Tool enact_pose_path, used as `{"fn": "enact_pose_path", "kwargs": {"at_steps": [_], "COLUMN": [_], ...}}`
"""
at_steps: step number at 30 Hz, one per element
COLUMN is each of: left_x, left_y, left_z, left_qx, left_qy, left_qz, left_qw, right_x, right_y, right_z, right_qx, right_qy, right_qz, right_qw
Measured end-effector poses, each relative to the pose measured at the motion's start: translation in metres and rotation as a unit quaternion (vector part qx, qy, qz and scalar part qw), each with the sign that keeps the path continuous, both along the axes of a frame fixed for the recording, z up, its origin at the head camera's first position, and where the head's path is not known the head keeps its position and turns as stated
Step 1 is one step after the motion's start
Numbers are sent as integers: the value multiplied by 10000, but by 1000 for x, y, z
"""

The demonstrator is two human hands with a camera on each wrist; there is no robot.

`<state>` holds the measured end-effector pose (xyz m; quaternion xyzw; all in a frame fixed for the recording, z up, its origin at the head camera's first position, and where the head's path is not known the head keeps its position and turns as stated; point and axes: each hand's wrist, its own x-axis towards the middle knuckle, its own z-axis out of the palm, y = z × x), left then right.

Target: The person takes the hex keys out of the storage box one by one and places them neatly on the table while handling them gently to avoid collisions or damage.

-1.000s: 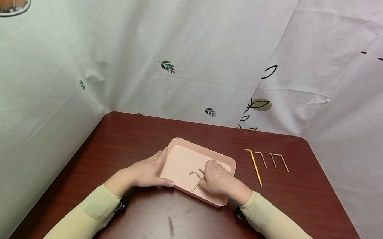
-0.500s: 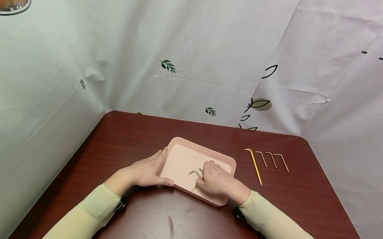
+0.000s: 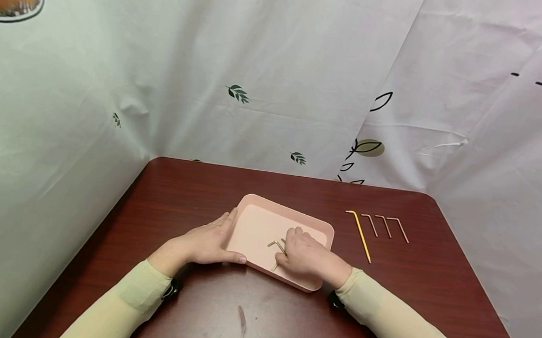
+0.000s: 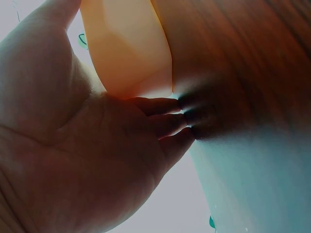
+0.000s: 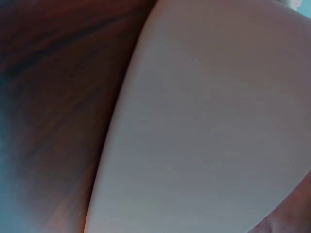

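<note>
A shallow pink tray [image 3: 259, 218] stands at an angle on the table. My left hand [image 3: 205, 242] steadies its left corner, fingers straight along the side and thumb on the front rim. In the left wrist view, those straight fingers [image 4: 167, 127] lie beside the tray wall [image 4: 131, 43]. My right hand [image 3: 304, 254] reaches down inside the tray's right half. Its curled fingers and thumb close around bent metal hex keys, which it partly hides. One L-shaped hex key [image 3: 274, 243] shows to the left of the fingers. The right wrist view is mostly filled by the tray's wall [image 5: 204, 121].
Right of the tray, a yellow hex key [image 3: 361, 234] lies on the dark red table [image 3: 438, 288]. Several smaller bent hex keys [image 3: 384, 227] lie in a row beside it. White printed cloth [image 3: 277, 84] hangs around the table's back and sides.
My right hand has shifted slightly left over the hex keys, covering more of them. The left hand and the tray stay where they were.
</note>
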<state>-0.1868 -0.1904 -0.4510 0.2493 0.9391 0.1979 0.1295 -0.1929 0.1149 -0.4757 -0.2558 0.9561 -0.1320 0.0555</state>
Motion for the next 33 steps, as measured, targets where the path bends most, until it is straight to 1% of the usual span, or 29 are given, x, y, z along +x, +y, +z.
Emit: {"fn": "enact_pose_path", "kwargs": {"at_steps": [1, 2, 4, 8, 9, 10, 12, 13, 14, 15, 16, 17, 19, 20, 24, 28, 33], "left_x": [0, 0, -1, -1, -1, 0, 0, 0, 0, 0, 0, 0, 0, 0, -1, -1, -1], "left_y": [0, 1, 1, 1, 1, 1, 1, 1, 1, 1, 1, 1, 1, 0, 0, 0, 0], "left_z": [0, 0, 0, -1, -1, 0, 0, 0, 0, 0, 1, 1, 1, 1, 0, -1, -1], "left_qx": [-12, -17, -29, -28, -35, -28, -37, -41, -20, -45, -30, -30, -38, -24, -28, -30, -10], "left_qy": [-4, -2, 8, 19, 17, 18, 17, 14, 19, 12, 12, 9, 8, 15, 55, 70, 46], "left_qz": [-1, -4, -11, -23, -25, -25, -25, -24, -31, -22, -22, -20, -19, -28, -53, -61, -62], "left_qw": [10000, 10000, 10000, 10000, 10000, 10000, 10000, 10000, 10000, 10000, 10000, 10000, 10000, 10000, 10000, 10000, 10000], "right_x": [-2, -2, 3, 8, 10, 8, 8, 7, 8, 10, 10, 14, 16, 18, 21, 24, 27], "right_y": [1, 2, 0, -1, -2, 0, 1, 3, 3, 2, 2, 1, 0, -2, -2, -3, -2], "right_z": [-5, -6, 4, 13, 18, 12, 11, 6, 6, 9, 9, 17, 20, 25, 28, 30, 31], "right_qx": [-19, -7, 23, 61, 55, 65, 86, 92, 83, 85, 91, 108, 206, 264, 446, 430, 432], "right_qy": [83, 114, -26, -43, -108, 12, 102, 250, 256, 189, 205, 140, 130, 35, 14, -86, -101], "right_qz": [34, 61, 22, 56, 49, 112, 161, 235, 261, 260, 290, 287, 332, 307, 295, 256, 268], "right_qw": [10000, 9999, 10000, 10000, 9999, 9999, 9998, 9994, 9993, 9994, 9993, 9994, 9992, 9992, 9986, 9987, 9987]}}
